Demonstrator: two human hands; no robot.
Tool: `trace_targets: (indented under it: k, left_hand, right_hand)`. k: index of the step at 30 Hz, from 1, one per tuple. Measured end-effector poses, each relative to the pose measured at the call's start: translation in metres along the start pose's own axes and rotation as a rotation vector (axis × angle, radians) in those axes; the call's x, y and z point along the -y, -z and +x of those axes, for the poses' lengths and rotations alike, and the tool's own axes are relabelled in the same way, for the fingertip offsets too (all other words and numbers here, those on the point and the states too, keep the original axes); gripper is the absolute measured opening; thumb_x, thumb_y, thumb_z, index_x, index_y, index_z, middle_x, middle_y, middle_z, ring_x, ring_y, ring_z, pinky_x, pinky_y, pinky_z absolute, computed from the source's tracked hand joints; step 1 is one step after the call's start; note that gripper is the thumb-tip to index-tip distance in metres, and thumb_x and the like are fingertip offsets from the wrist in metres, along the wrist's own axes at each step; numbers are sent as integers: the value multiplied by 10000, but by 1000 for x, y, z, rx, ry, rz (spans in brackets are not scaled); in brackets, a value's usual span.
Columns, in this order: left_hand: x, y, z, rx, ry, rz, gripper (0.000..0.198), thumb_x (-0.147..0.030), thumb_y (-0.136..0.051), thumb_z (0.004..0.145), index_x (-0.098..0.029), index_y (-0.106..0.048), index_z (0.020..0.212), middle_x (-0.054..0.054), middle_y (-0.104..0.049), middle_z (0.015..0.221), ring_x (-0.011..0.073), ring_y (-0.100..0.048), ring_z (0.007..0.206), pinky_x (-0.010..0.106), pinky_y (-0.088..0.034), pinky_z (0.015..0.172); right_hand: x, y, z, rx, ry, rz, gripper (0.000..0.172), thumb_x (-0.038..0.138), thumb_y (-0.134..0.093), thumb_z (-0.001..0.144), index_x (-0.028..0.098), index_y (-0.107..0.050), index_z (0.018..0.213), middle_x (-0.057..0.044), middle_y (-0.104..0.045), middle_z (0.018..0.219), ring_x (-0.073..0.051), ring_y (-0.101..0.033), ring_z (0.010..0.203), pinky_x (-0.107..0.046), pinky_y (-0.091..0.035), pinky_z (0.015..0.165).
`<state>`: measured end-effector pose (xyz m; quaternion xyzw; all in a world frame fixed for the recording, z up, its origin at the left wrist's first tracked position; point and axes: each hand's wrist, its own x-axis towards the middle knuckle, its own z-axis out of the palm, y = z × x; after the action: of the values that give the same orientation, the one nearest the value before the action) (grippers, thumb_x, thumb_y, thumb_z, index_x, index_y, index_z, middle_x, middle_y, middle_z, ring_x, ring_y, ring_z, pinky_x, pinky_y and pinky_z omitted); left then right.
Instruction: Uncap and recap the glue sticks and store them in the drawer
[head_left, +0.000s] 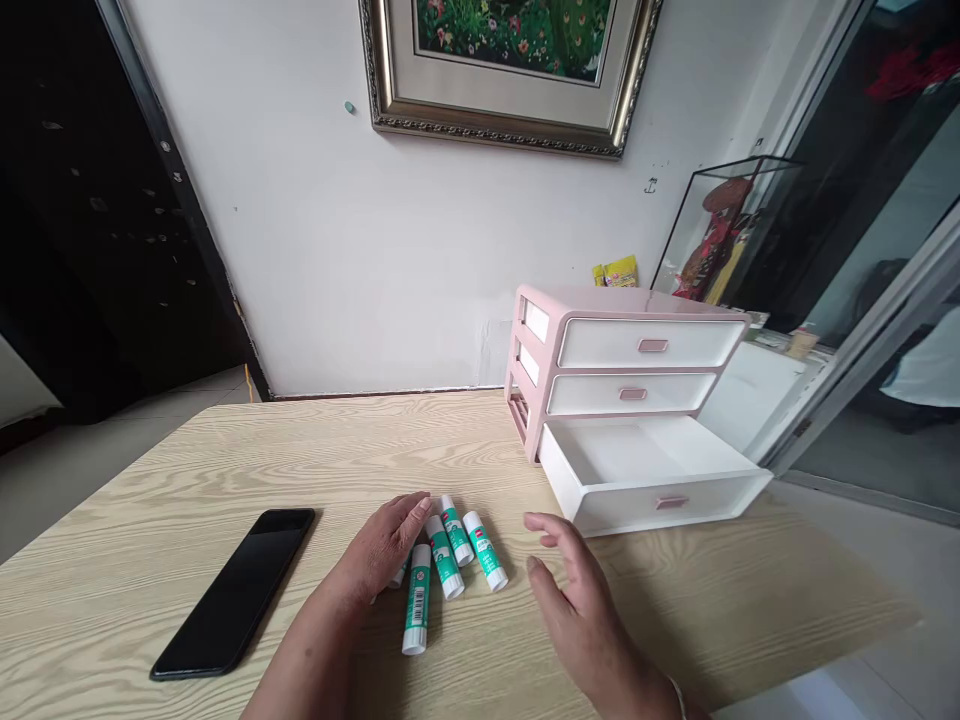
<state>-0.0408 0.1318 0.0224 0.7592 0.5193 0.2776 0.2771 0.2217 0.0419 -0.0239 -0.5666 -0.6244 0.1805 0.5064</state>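
Observation:
Several green-and-white glue sticks lie close together on the wooden table. My left hand rests at their left side, its thumb and fingers stretched out along the group. Beneath it, one glue stick is mostly hidden. Nearest the front is a glue stick with a barcode on its label. To the right of the cluster, a glue stick lies slightly apart. My right hand hovers beside it with thumb and fingers spread, holding nothing. Behind that hand stands a pink-and-white drawer unit; its bottom drawer is pulled out, with nothing visible inside.
A black smartphone lies on the table at left. The back table edge meets a white wall with a framed picture. A yellow packet and a glass case appear behind the drawer unit.

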Motion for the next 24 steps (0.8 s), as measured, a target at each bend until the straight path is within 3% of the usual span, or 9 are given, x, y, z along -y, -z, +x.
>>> trace_targets:
  k: [5, 8, 16, 24]
  left_hand:
    - [5, -2, 1, -4, -5, -19, 570, -567, -336, 955, -204, -730, 1150, 96, -721, 1234, 281, -623, 1188, 390, -448, 1069]
    - [14, -6, 4, -3, -1, -22, 578, -584, -346, 951, -208, -719, 1185, 92, -715, 1251, 281, -620, 1200, 401, -436, 1086]
    - [20, -8, 7, 12, -13, -29, 579, -591, -344, 963, -206, -731, 1156, 92, -725, 1224, 282, -631, 1175, 392, -439, 1074]
    - [22, -10, 8, 5, -13, -10, 556, -593, -338, 965, -235, -739, 1110, 73, -726, 1222, 284, -624, 1181, 397, -435, 1073]
  right_hand:
    - [-31, 39, -14, -307, -100, -91, 504, 320, -525, 905, 277, -448, 1402, -102, -489, 1438, -295, -502, 1243, -500, -428, 1055]
    - [-39, 58, -6, -383, -151, -153, 597, 298, -532, 865, 261, -402, 1447, -119, -438, 1482, -324, -463, 1313, -520, -406, 1081]
    - [-56, 67, 29, -261, -194, -297, 748, 232, -498, 814, 186, -281, 1529, -134, -274, 1604, -286, -232, 1503, -478, -241, 1222]
    - [-65, 65, 72, -145, -229, -361, 778, 221, -522, 763, 211, -337, 1519, -114, -304, 1594, -287, -232, 1508, -474, -254, 1220]
